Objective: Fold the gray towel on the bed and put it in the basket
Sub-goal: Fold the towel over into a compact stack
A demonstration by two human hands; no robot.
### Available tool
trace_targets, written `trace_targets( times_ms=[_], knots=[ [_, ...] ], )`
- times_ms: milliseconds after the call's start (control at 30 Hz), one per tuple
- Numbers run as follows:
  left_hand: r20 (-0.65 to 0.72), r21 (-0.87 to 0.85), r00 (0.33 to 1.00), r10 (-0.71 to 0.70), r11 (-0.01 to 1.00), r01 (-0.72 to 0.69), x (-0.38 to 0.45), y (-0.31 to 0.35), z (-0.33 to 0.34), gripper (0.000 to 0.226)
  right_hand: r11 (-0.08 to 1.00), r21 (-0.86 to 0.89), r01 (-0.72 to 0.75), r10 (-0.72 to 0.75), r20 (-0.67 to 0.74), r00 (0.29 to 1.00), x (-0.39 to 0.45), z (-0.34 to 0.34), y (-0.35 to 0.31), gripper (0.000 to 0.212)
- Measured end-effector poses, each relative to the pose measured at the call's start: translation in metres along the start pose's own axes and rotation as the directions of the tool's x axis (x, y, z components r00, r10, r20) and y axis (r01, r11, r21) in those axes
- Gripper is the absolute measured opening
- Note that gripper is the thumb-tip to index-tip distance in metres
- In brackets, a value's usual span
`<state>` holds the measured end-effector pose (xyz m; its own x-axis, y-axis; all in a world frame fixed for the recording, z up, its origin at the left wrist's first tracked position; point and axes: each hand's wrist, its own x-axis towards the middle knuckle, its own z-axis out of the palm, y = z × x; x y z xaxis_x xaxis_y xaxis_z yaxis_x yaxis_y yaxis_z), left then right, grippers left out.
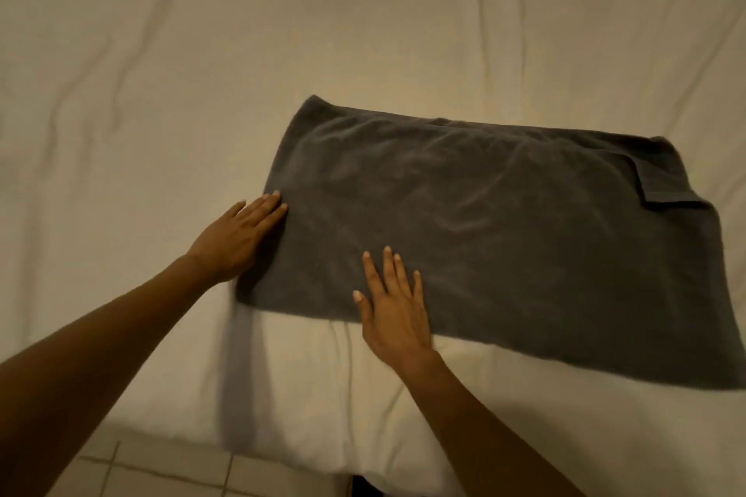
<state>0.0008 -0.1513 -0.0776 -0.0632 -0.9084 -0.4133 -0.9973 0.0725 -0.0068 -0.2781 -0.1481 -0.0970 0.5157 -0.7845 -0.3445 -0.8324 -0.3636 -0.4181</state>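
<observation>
Lying flat on the white bed sheet (161, 52), the gray towel (484, 238) forms a folded rectangle with one corner turned back at its far right. Left hand (238, 238) rests at the towel's left edge, fingers straight and held together, tips touching the cloth. Right hand (393, 307) presses palm down on the near edge, fingers straight and slightly spread. Tiled floor (153, 472) shows below the mattress.

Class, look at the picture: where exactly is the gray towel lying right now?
In the head view the gray towel lies flat on the bed, right of centre near its front edge, with both hands resting on its left end.
</observation>
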Motion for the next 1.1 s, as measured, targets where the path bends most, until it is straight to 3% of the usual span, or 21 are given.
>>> trace_targets(
  times_ms=[100, 200, 333, 433, 600, 733, 900, 1100],
  knots=[
    [-0.02, 0.066, 1.0, -0.008, 0.998, 0.009, -0.006, -0.021, 0.004, 0.079, 0.997, -0.04, 0.066, -0.066, -0.006, 0.998, 0.006, 0.019, -0.03, 0.064],
    [-0.065, 0.124, 0.998, 0.015, 0.992, -0.007, -0.002, -0.032, 0.005, 0.086, 0.977, -0.153, 0.146, -0.153, -0.039, 0.987, 0.017, 0.03, -0.058, 0.077],
    [-0.089, 0.169, 0.994, 0.069, 0.984, -0.053, 0.012, -0.047, 0.003, 0.087, 0.921, -0.282, 0.269, -0.272, 0.03, 0.962, 0.039, 0.046, -0.092, 0.089],
    [-0.078, 0.207, 0.992, 0.101, 0.975, -0.083, 0.023, -0.058, 0.002, 0.086, 0.919, -0.319, 0.232, -0.21, 0.101, 0.972, 0.052, 0.06, -0.112, 0.091],
    [-0.019, 0.241, 0.987, 0.16, 0.959, -0.15, 0.037, -0.068, 0.004, 0.088, 0.954, -0.273, 0.122, -0.108, 0.067, 0.992, 0.061, 0.066, -0.133, 0.083],
    [-0.037, 0.178, 0.986, 0.162, 0.972, -0.153, 0.04, -0.073, 0.003, 0.094, 0.981, -0.166, 0.1, -0.111, -0.053, 0.992, 0.059, 0.068, -0.132, 0.076],
    [-0.108, 0.056, 0.984, 0.142, 0.989, -0.137, 0.043, -0.069, 0.004, 0.095, 0.987, 0.111, 0.118, -0.077, -0.314, 0.946, 0.044, 0.055, -0.119, 0.069],
    [-0.18, 0.049, 0.966, 0.187, 0.982, -0.181, 0.068, -0.053, -0.019, 0.101, 0.92, 0.336, 0.201, -0.056, -0.395, 0.917, 0.022, 0.026, -0.107, 0.061]
  ],
)
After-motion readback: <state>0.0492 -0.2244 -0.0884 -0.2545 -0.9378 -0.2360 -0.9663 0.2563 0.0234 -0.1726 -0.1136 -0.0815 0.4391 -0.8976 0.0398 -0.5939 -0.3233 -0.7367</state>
